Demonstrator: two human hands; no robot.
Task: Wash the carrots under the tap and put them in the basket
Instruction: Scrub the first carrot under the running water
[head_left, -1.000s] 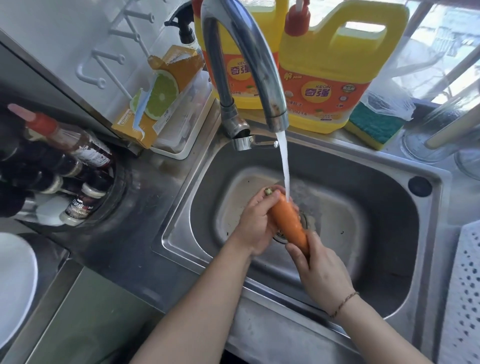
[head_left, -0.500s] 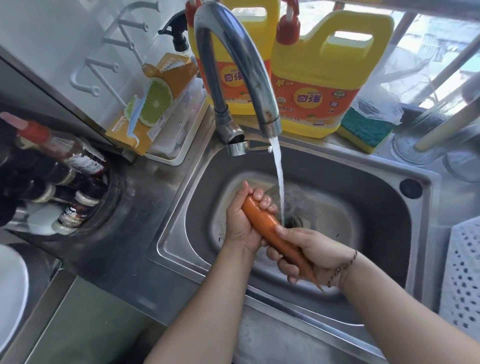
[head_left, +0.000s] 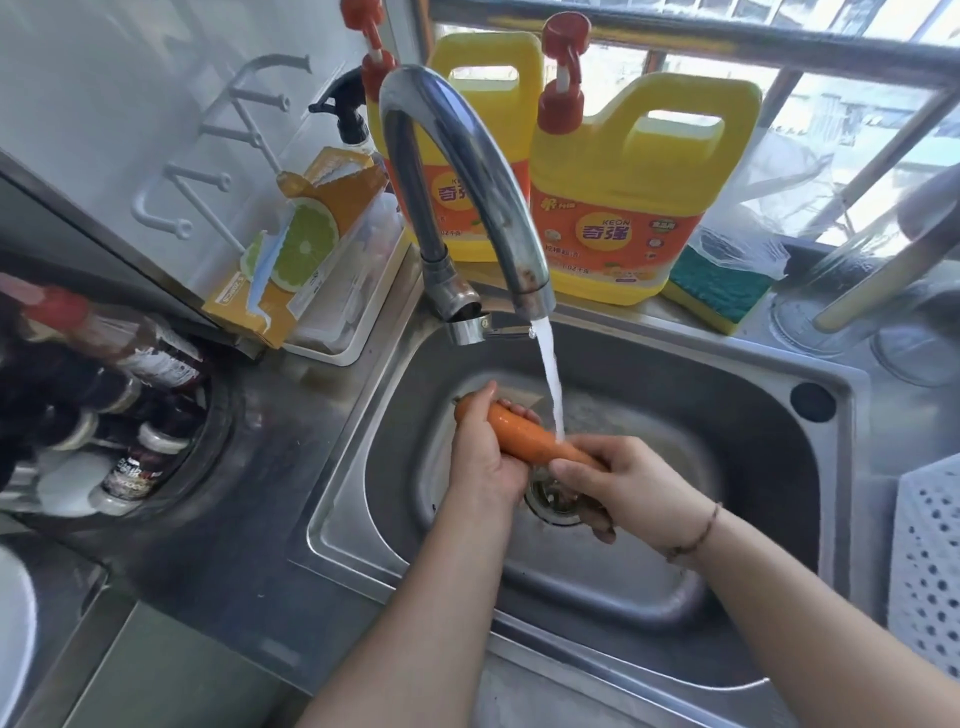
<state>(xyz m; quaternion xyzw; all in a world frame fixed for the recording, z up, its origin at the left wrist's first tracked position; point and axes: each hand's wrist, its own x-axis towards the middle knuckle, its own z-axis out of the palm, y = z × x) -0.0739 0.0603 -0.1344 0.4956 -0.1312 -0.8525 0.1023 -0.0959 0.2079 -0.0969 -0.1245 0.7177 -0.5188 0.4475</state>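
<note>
An orange carrot (head_left: 524, 435) lies slanted over the drain of the steel sink (head_left: 737, 415). My left hand (head_left: 480, 457) grips its thick upper end, fingers curled over the top. My right hand (head_left: 623, 480) wraps the thin lower end, hiding the tip. Water from the curved chrome tap (head_left: 467, 171) falls in a white stream onto the carrot's middle, just beside my right fingers. The white perforated basket (head_left: 930, 566) stands at the right edge, only partly in view.
Two yellow detergent jugs (head_left: 618, 208) and a green-yellow sponge (head_left: 719, 291) stand behind the sink. An orange lemon-print box (head_left: 296, 249) leans at the back left. Sauce bottles (head_left: 130, 395) crowd a round rack at the left. Glass jars (head_left: 852, 306) sit at the back right.
The carrot has shifted back under the stream, which now hits its middle. My right hand slid along the thin end. The view has tilted up a little.
</note>
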